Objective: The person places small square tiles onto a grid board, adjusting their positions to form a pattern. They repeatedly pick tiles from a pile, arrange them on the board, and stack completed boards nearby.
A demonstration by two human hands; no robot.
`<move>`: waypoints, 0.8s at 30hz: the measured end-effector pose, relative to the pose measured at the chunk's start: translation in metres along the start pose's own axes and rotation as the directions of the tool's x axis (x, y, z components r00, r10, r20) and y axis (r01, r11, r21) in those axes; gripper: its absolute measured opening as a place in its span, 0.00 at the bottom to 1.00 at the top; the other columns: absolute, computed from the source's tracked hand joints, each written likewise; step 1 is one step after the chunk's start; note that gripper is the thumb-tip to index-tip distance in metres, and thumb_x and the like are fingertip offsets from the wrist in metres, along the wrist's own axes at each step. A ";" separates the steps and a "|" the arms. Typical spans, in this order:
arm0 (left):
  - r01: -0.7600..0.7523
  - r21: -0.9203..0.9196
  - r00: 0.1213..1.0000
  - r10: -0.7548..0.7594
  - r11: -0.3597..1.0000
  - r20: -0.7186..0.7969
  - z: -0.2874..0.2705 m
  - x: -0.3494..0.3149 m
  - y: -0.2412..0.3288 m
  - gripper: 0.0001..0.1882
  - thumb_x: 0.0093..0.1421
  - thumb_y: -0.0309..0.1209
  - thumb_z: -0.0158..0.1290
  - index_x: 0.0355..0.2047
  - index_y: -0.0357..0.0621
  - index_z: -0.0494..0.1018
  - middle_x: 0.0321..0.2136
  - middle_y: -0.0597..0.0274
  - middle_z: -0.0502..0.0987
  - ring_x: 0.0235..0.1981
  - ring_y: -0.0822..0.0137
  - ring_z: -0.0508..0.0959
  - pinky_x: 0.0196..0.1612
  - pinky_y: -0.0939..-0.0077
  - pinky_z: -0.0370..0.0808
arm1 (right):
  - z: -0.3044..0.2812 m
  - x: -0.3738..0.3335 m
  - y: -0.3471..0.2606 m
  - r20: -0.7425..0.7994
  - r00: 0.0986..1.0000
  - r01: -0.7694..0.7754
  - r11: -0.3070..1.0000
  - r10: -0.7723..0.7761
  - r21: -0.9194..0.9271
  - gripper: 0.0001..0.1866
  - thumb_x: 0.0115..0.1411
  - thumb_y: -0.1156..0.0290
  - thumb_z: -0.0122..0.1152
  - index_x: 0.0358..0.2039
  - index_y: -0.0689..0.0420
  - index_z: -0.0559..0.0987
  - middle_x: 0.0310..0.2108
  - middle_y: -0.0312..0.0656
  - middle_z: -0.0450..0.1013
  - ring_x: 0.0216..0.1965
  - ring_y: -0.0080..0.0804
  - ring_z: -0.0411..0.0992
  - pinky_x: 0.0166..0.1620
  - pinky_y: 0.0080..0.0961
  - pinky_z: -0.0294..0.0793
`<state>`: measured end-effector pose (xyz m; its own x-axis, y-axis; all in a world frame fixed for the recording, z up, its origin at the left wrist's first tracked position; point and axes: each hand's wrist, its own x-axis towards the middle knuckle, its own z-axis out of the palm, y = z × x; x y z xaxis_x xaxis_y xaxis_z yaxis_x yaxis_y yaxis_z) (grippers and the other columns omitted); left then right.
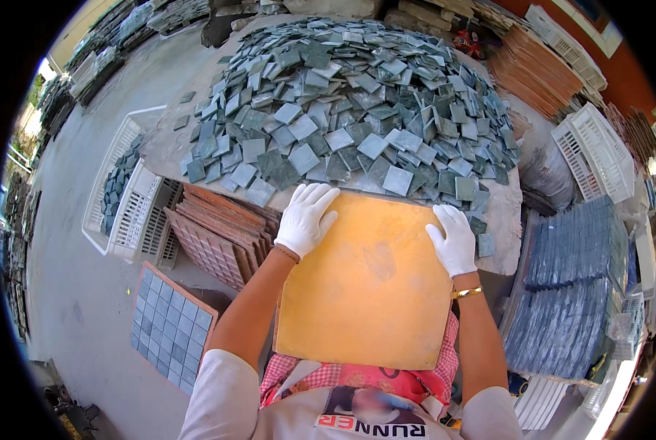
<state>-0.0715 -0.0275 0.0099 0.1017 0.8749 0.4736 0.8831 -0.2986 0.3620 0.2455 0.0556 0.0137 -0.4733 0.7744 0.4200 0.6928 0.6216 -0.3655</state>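
Observation:
A square orange-yellow board (pixel 365 293) lies flat in front of me, its far edge against the near side of a heap of tiles and its near edge by my lap. My left hand (pixel 306 220), in a white glove, grips the far left corner, fingers at the edge and thumb on the face. My right hand (pixel 453 240), gloved the same way, holds the far right corner. The undersides of both grips are hidden. Beyond the board, loose square grey-green stone tiles (pixel 335 139) are piled on a pale table (pixel 500 253).
Left of the table stand reddish grid trays (pixel 218 238), a panel of set tiles (pixel 170 323) and a white plastic crate (pixel 133 209) of tiles. On the right are stacked dark tile sheets (pixel 566 293), another white crate (pixel 592 150) and piled reddish trays (pixel 533 70).

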 end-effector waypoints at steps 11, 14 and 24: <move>0.121 -0.077 0.992 -0.119 0.990 0.033 -0.014 -0.070 0.027 0.29 0.53 0.28 0.58 0.57 0.41 0.68 0.59 0.49 0.68 0.62 0.46 0.65 0.66 0.50 0.58 | -0.010 -0.085 -0.029 0.042 0.997 -0.067 0.997 0.068 -0.023 0.28 0.58 0.69 0.61 0.59 0.56 0.69 0.63 0.55 0.59 0.65 0.59 0.54 0.64 0.46 0.59; 0.209 -0.177 0.977 -0.197 0.962 0.085 -0.031 -0.128 0.058 0.29 0.51 0.27 0.59 0.56 0.38 0.70 0.57 0.46 0.70 0.61 0.44 0.66 0.66 0.50 0.58 | -0.036 -0.139 -0.062 0.079 0.984 -0.169 0.981 0.162 0.098 0.30 0.54 0.72 0.65 0.58 0.56 0.69 0.64 0.55 0.59 0.66 0.59 0.54 0.64 0.43 0.61; 0.222 -0.946 0.840 -0.539 0.237 0.062 -0.029 -0.192 0.063 0.32 0.62 0.39 0.53 0.60 0.28 0.64 0.61 0.46 0.68 0.65 0.53 0.64 0.70 0.58 0.52 | -0.044 -0.187 -0.056 0.148 0.867 -0.276 0.211 0.475 0.938 0.33 0.59 0.73 0.60 0.63 0.69 0.62 0.67 0.51 0.58 0.68 0.42 0.56 0.70 0.35 0.51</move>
<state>-0.0486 -0.2250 -0.0349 -0.3619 0.9196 0.1527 -0.2015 -0.2371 0.9504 0.3190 -0.1292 -0.0078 -0.1618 0.9845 0.0673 -0.2339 0.0280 -0.9719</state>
